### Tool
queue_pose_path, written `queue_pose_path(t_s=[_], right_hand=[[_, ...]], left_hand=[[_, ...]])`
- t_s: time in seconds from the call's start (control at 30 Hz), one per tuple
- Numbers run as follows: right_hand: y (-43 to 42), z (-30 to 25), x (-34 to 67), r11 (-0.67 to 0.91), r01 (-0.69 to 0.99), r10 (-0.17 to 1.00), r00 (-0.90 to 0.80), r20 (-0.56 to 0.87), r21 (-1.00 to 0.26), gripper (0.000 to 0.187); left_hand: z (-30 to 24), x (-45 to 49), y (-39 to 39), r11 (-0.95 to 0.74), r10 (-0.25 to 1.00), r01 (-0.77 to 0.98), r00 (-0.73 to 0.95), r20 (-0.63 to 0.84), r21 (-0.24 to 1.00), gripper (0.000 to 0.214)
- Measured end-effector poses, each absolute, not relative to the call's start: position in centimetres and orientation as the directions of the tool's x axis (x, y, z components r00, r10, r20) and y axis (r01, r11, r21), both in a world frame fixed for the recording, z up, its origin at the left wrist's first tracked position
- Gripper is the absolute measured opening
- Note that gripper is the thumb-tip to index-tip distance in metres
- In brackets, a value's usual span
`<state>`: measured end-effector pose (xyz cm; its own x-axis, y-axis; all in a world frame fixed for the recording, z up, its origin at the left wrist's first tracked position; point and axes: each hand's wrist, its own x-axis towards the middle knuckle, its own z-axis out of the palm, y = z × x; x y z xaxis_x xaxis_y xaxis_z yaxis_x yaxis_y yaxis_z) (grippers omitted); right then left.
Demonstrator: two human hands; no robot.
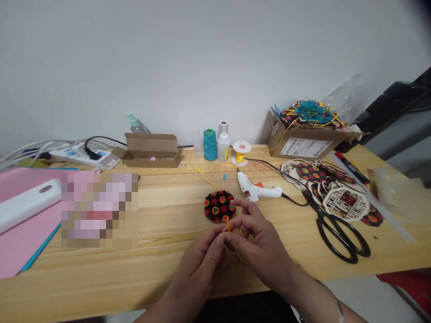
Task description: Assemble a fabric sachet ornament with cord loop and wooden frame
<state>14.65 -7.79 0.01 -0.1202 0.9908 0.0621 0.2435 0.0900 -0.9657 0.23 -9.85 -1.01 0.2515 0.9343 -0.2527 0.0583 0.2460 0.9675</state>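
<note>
**Where thumbs meet, yellow cord [228,223] trails from a flowered pad [216,207]**

While the left hand [202,252] pinches the yellow cord's end between thumb and forefinger, the right hand [257,242] closes thumb and forefinger on it too, its other fingers loosely spread; the flowered pad lies on the wooden table [161,220] just beyond the fingertips; the white glue gun [249,188] lies near, beyond the right hand; black scissors [327,216] rest farther right.
</note>
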Motion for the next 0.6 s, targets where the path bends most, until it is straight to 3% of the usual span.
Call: queue_pose_path(t_s=[0.07,0.17,0.23,0.33,0.6], right_hand=[[-7.7,0.0,14.7,0.071,0.221,0.99,-0.134,0.042,-0.973,0.005],[-7.6,-0.1,15.2,0.028,0.266,0.991,-0.13,-0.007,-0.963,0.024],[-7.5,-0.3,15.5,0.005,0.372,0.992,-0.119,-0.043,-0.928,0.031],[-7.6,-0.9,15.8,-0.053,0.449,0.989,-0.1,-0.109,-0.892,0.037],[-9.1,-2.6,14.5,-0.183,0.221,0.968,-0.127,-0.214,-0.958,0.042]], left_hand=[[-1.1,-0.1,-9.8,0.223,0.935,0.107,0.258,-0.244,0.969,0.026],[-1.1,-1.3,-9.2,0.274,0.946,0.14,0.136,-0.293,0.951,0.021],[-1.1,-2.2,-8.6,0.373,0.928,0.009,-0.012,-0.373,0.928,0.024],[-1.0,-3.3,-7.4,0.413,0.898,-0.181,-0.086,-0.432,0.893,0.026],[-0.6,-2.3,-4.5,0.398,0.905,-0.219,-0.065,-0.42,0.891,0.023]])
